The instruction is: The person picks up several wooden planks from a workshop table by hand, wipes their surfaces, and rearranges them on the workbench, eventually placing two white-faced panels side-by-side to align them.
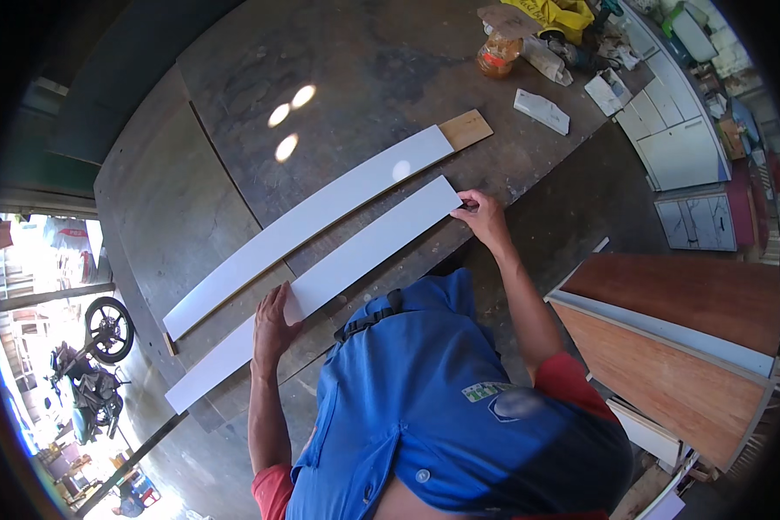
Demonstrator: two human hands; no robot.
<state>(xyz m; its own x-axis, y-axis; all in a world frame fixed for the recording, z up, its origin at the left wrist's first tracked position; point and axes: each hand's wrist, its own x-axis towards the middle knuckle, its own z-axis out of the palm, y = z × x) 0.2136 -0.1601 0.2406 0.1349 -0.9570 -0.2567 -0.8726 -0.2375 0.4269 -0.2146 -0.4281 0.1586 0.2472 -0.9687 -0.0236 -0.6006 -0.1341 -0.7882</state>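
A long white laminate strip lies slantwise near the edge of the dark worktable. My left hand rests across it left of its middle, palm down, with the thumb on its face. At the strip's right end my right hand pinches the end edge between thumb and fingers. Farther back, roughly parallel and apart from it, another white strip lies on top of a wooden board, whose bare wood shows past the strip's right end. Neither hand touches that stack.
Back right on the table are a plastic jar, a white block-like piece, a yellow bag and a small open box. Wood panels stand at the right. A motorcycle is parked at the left.
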